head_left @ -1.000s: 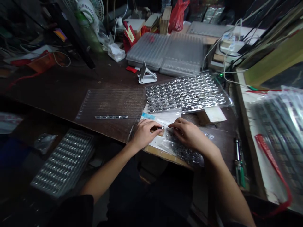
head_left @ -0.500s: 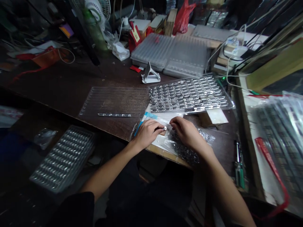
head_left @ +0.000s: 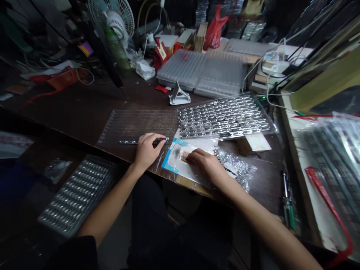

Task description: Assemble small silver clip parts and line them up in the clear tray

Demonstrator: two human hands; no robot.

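My left hand [head_left: 149, 149] is closed on a small metal part [head_left: 166, 139] at the lower right corner of a clear ribbed tray [head_left: 140, 122]. A row of metal parts [head_left: 127, 142] lies along that tray's near edge, partly behind the hand. My right hand [head_left: 201, 159] has its fingers bent together over a small brown block [head_left: 185, 156] on a white board with blue tape [head_left: 169, 163]; what its fingertips hold, if anything, is hidden. Beyond the hands, a second clear tray [head_left: 274, 127] is filled with rows of shiny metal parts.
A plastic bag of small metal pieces [head_left: 240, 165] lies right of the right hand. Behind are a white stand [head_left: 179, 98] and stacked clear trays [head_left: 182, 67]. Green-handled tools [head_left: 289, 213] lie at the right; another filled tray [head_left: 75, 193] sits lower left.
My left hand has moved left with a small part, from the board to the clear ribbed tray. My right hand has shifted left and down onto the block, uncovering more of the bag.
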